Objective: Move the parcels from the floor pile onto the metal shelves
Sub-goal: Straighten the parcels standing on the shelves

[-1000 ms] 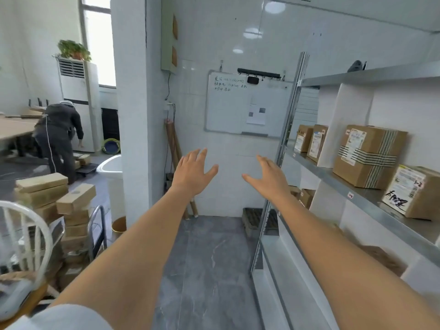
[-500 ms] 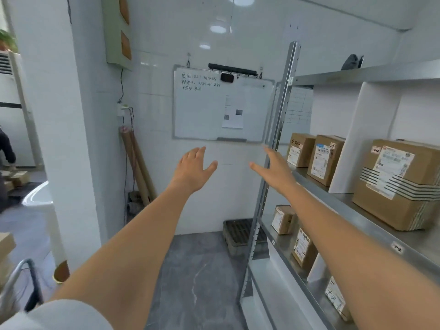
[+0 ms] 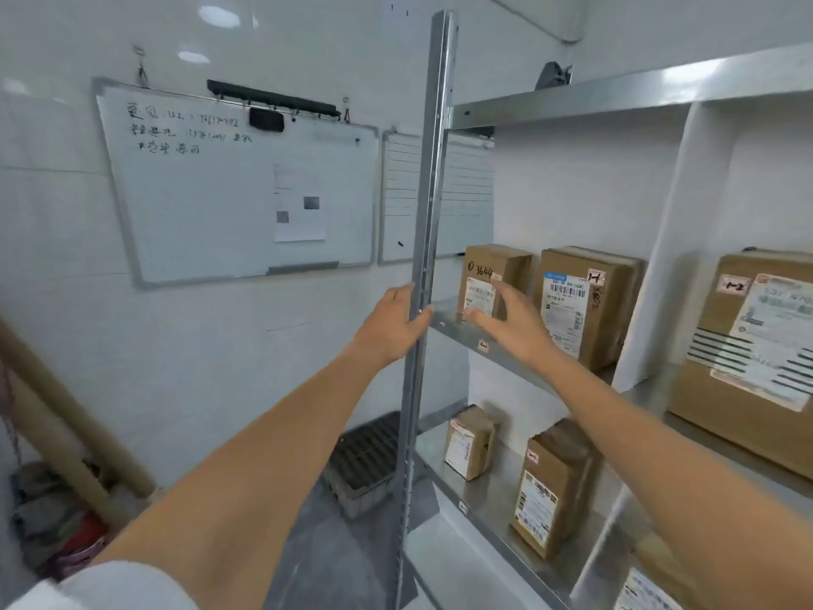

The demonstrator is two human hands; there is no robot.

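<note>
Both hands are reaching toward the metal shelves (image 3: 492,347), empty: left hand (image 3: 389,330) and right hand (image 3: 512,321) are holding fingers spread beside a labelled parcel (image 3: 492,279).

Bare forearms, bare left hand (image 3: 391,328) and right hand (image 3: 512,321); short white sleeve (image 3: 110,587) on left.

Parcels (image 3: 580,301) stand on the metal shelves (image 3: 497,350) (two tiers), whiteboard (image 3: 237,187) to their left
</note>
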